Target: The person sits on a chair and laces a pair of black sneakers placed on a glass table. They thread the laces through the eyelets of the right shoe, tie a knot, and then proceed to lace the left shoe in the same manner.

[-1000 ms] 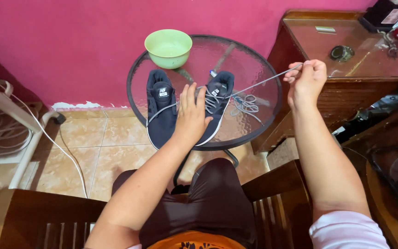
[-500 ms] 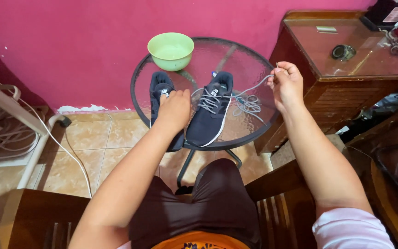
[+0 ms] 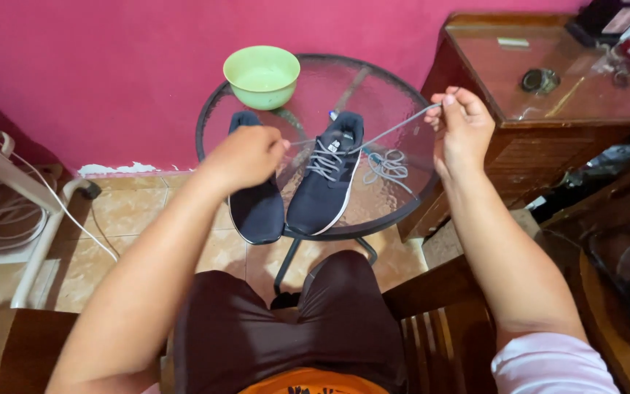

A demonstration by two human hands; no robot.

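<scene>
Two dark navy sneakers lie on a round glass table (image 3: 395,80). The right sneaker (image 3: 327,179) has a grey lace (image 3: 388,131) running through its eyelets. My left hand (image 3: 246,155) is closed on one lace end above the left sneaker (image 3: 257,208). My right hand (image 3: 461,124) pinches the other end, pulled taut up and to the right. A loose grey lace (image 3: 386,166) is coiled on the glass beside the right sneaker.
A light green bowl (image 3: 262,75) stands at the table's far edge, by the pink wall. A dark wooden cabinet (image 3: 541,87) with a glass top is at right. White tubing and cords (image 3: 9,211) lie on the tiled floor at left. I sit on a wooden chair (image 3: 439,328).
My left hand has left the right sneaker and drawn a lace end out to the left. My right hand keeps its lace end pulled taut.
</scene>
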